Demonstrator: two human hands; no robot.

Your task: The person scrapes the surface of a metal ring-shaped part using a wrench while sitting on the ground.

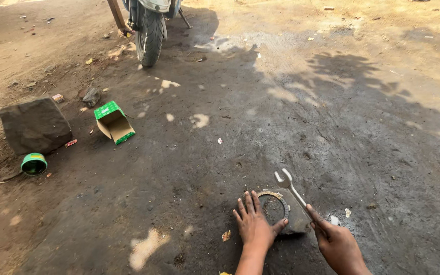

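Left hand (254, 224): fingers spread, pressed flat on the friction plate (273, 206).
Right hand (338, 245): closed around an open-ended spanner (292, 191), its head above the plate.
Plate: on a flat stone (297, 220) on the ground (189, 168).
Far left of plate: green carton (114, 122), green tin (34, 164).

Open green cardboard box (114, 122) on dirt ground (204, 153); stone block (34, 125) beside green tin (34, 164); motorcycle wheel (149, 33) upright beyond.

Left hand (254, 224) on ring plate (274, 205), right hand (338, 245) gripping spanner (292, 191).
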